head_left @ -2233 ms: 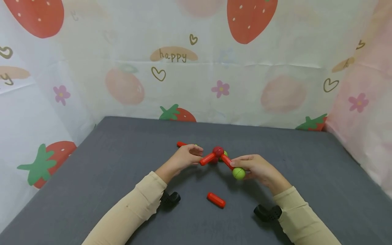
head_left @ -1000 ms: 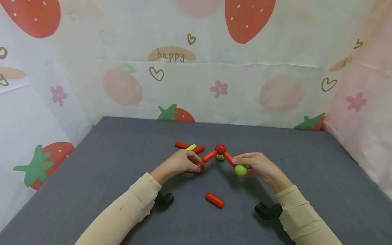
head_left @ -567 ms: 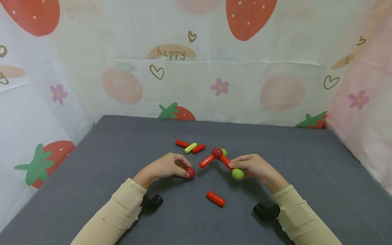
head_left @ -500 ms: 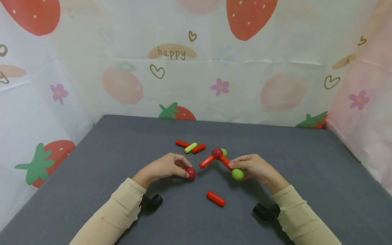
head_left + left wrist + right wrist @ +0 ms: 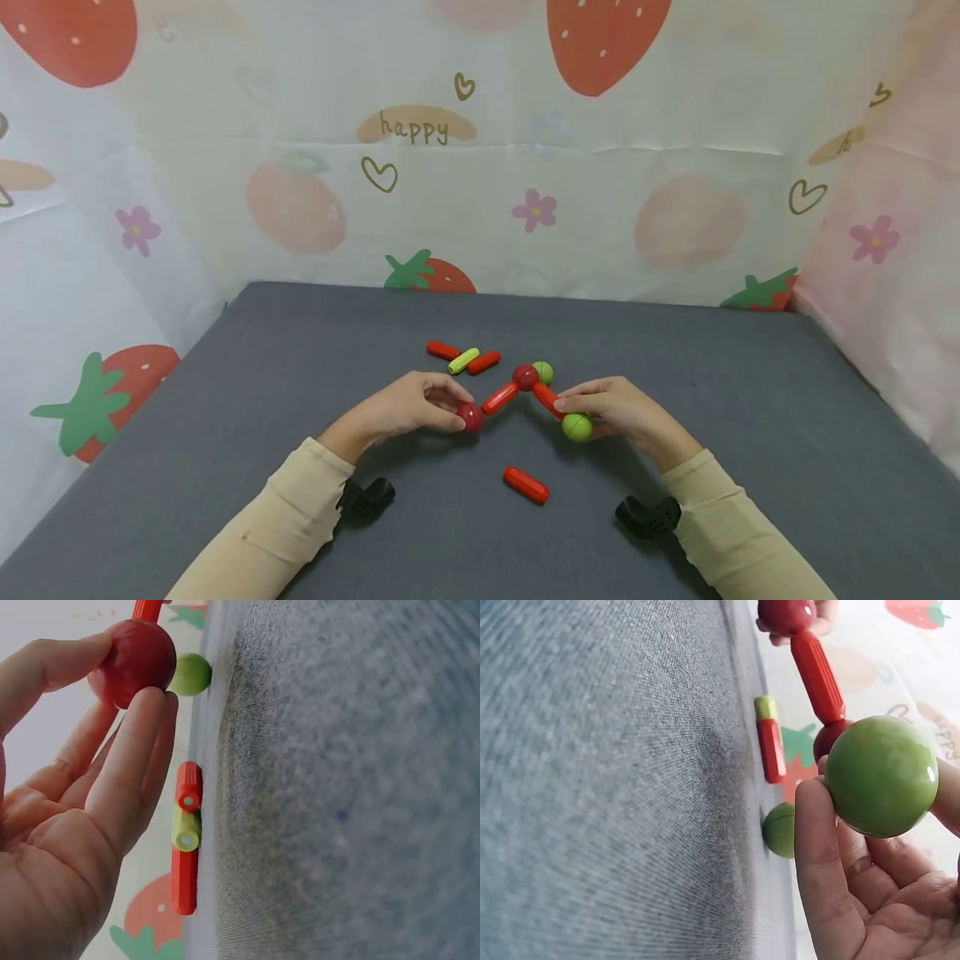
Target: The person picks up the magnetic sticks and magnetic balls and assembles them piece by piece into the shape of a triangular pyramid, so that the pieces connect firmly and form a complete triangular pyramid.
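My left hand (image 5: 408, 410) pinches a red ball (image 5: 470, 417) between thumb and fingertips. That ball meets, or nearly meets, the free end of a red rod (image 5: 500, 398). The rod runs to a second red ball (image 5: 526, 377), from which another red rod (image 5: 548, 399) slopes down to a green ball (image 5: 577, 427). My right hand (image 5: 626, 415) grips this second rod close to the green ball, holding the bent piece above the table. In the right wrist view, the held green ball (image 5: 883, 776) hides most of the rod in my fingers.
Behind the joined piece a loose green ball (image 5: 543, 372) lies on the grey table (image 5: 360, 325). Left of it lie a red rod (image 5: 483, 362), a short yellow-green rod (image 5: 463, 360) and another red rod (image 5: 444, 349). Nearer me is a single red rod (image 5: 526, 485).
My left hand took a red ball from beside the joined piece, drew it left and down, then brought it up to the free rod end. My right hand has kept its grip, shifting slightly.
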`<state>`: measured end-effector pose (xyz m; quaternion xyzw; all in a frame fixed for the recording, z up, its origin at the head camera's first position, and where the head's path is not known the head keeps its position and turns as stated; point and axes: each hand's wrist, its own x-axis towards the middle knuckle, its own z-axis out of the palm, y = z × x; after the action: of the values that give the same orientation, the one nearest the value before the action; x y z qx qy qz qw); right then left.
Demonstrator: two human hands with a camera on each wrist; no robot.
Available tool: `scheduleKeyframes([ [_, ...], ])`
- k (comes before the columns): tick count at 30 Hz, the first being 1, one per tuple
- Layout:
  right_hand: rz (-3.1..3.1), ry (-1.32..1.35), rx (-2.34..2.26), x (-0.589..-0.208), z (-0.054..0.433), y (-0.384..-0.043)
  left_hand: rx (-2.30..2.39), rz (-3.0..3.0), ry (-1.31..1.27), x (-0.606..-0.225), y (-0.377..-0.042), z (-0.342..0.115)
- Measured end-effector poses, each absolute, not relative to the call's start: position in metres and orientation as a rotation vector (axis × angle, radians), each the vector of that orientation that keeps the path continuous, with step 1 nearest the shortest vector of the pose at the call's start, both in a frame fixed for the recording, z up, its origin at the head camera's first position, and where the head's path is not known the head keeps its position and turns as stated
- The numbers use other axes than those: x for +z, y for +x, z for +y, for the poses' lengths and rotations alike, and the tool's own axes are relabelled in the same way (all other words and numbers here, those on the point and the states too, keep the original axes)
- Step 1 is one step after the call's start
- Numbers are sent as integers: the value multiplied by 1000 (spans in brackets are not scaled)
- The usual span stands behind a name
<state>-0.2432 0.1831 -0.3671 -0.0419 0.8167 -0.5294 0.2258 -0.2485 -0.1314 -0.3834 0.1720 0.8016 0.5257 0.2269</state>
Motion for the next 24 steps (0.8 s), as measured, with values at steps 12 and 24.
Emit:
scheduleKeyframes([
  [12,2198,-170,-1435,-372,180,-245,1370,2222,498,-381,-247,-130],
  [24,2118,-308,-1399,-375,184,-247,1318,2296,368,-380,-248,-134],
])
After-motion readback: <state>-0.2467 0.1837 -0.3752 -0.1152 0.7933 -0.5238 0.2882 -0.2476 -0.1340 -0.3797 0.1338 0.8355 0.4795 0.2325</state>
